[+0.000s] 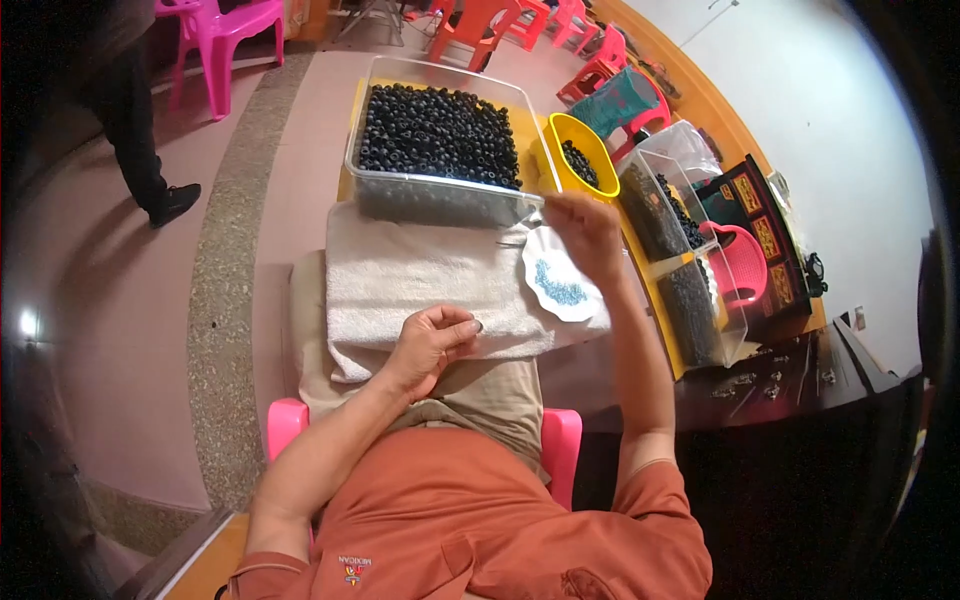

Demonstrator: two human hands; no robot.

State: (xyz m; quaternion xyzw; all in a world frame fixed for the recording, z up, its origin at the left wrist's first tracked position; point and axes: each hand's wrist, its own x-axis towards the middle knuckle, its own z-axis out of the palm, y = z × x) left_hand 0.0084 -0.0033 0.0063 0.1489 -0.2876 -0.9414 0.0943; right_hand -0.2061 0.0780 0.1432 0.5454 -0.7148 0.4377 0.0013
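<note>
My left hand [432, 350] is over the near part of a white towel [410, 270], its thumb and fingers pinched together. A tiny dark spot shows at its fingertips, too small to name. My right hand [590, 235] is raised beside the near right corner of a clear plastic bin [440, 200], fingers drawn together; what they hold, if anything, cannot be made out. Small black ring-like pieces [435, 135] fill much of the bin. Below my right hand, a white scalloped dish [540, 250] holds tiny blue bits [560, 287].
A yellow basket [605, 165] with some black pieces stands right of the bin. Farther right is a clear divided box [690, 280] beside a pink basket [738, 262]. Pink and red chairs [222, 40] stand at the back. A person's leg [135, 150] shows at left.
</note>
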